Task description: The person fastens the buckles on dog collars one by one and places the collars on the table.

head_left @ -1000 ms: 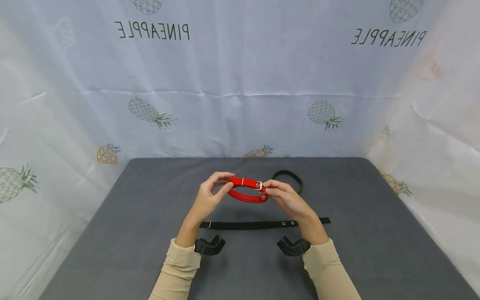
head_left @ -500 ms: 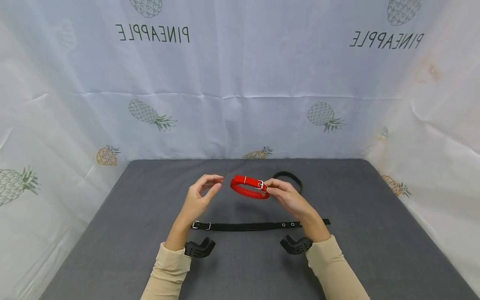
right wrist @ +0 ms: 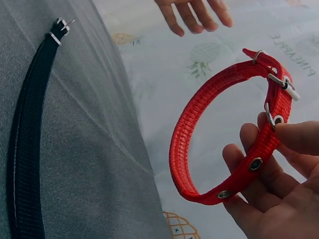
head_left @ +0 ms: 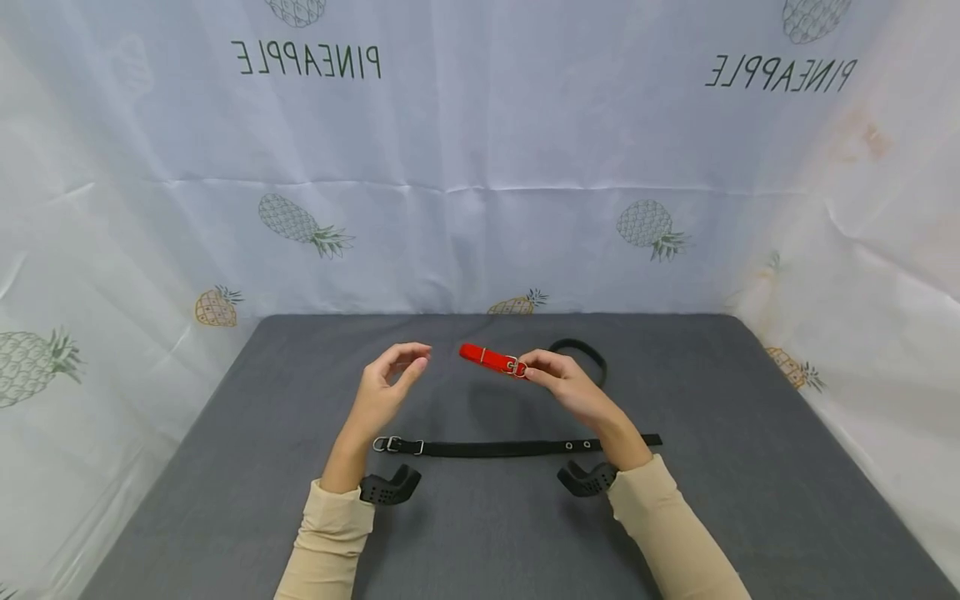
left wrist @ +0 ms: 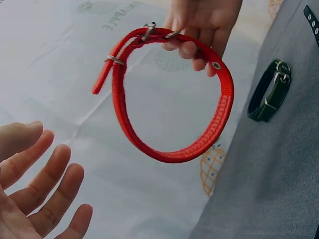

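Note:
My right hand [head_left: 577, 390] pinches a red collar [head_left: 487, 358] beside its silver buckle and ring, holding it raised over the table. The collar is fastened into a loop, its tail end passed through a metal keeper, and eyelets show along the band in the right wrist view. To the left, my left hand [head_left: 378, 392] stands apart from the collar, fingers spread and touching nothing. Below the hands a black collar [head_left: 487, 450] lies unbuckled and stretched out straight. Behind the right hand rests a dark looped collar [head_left: 598, 358], partly hidden; its buckle shows in the left wrist view.
A grey cloth [head_left: 225, 467] covers the table. White curtains [head_left: 480, 142] printed with pineapples hang at the back and both sides. Each wrist wears a black camera mount [head_left: 393, 486].
My left hand has let go of the red collar and drawn back to the left. The collar, held by the right hand alone, has tilted so its band appears nearly edge-on.

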Action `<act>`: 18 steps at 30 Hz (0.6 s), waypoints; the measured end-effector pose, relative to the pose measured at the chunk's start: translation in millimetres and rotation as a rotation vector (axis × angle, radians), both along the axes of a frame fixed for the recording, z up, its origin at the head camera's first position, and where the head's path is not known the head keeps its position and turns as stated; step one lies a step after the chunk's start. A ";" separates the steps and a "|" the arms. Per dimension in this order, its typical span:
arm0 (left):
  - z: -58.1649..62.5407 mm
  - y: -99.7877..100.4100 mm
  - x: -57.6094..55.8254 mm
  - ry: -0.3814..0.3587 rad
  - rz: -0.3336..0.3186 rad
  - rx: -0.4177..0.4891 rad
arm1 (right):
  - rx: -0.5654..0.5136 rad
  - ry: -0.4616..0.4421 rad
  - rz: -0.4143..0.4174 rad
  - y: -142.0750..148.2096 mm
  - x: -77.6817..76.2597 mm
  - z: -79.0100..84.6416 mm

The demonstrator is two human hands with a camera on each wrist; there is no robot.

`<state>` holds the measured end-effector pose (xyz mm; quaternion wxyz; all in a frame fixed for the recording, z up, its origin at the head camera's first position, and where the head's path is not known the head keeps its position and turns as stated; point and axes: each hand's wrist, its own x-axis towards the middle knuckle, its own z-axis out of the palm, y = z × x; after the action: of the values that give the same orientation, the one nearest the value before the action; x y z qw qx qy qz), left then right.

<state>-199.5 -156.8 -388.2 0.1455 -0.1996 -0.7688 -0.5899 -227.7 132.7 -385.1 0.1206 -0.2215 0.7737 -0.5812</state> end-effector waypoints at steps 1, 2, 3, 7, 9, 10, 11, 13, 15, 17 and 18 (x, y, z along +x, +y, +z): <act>0.0 -0.7 -0.5 -0.001 0.005 0.002 | 0.008 0.015 -0.003 -0.9 -0.8 -0.3; 0.1 -1.3 -0.7 -0.006 0.010 0.005 | 0.016 0.030 -0.003 -1.8 -1.8 -1.1; -0.1 -1.9 -1.1 -0.007 0.014 0.008 | 0.027 0.045 -0.006 -2.7 -2.9 -2.1; -1.3 -3.4 -2.5 -0.008 0.034 0.016 | 0.088 0.113 -0.029 -6.3 -8.4 -7.1; -1.6 -3.8 -2.6 -0.010 0.036 0.018 | 0.112 0.156 -0.043 -7.8 -11.8 -10.8; -1.7 -3.9 -2.6 -0.009 0.034 0.017 | 0.123 0.183 -0.050 -8.4 -13.7 -13.0; -1.9 -4.0 -2.6 -0.011 0.032 0.019 | 0.128 0.207 -0.057 -9.2 -15.4 -15.1; -2.2 -4.1 -2.5 -0.009 0.022 0.016 | 0.139 0.256 -0.071 -10.5 -18.6 -19.1; -2.6 -4.1 -2.5 0.000 0.011 0.017 | 0.158 0.302 -0.087 -12.4 -21.4 -22.7; -3.0 -4.0 -2.8 0.010 0.002 0.019 | 0.178 0.325 -0.103 -14.9 -23.1 -24.7; -3.0 -3.8 -2.9 0.016 -0.001 0.019 | 0.189 0.336 -0.110 -16.3 -24.1 -25.7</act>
<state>-202.3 -160.6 -391.2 0.1531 -0.2034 -0.7617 -0.5958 -251.8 116.4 -410.8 -0.0216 -0.2606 0.8451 -0.4664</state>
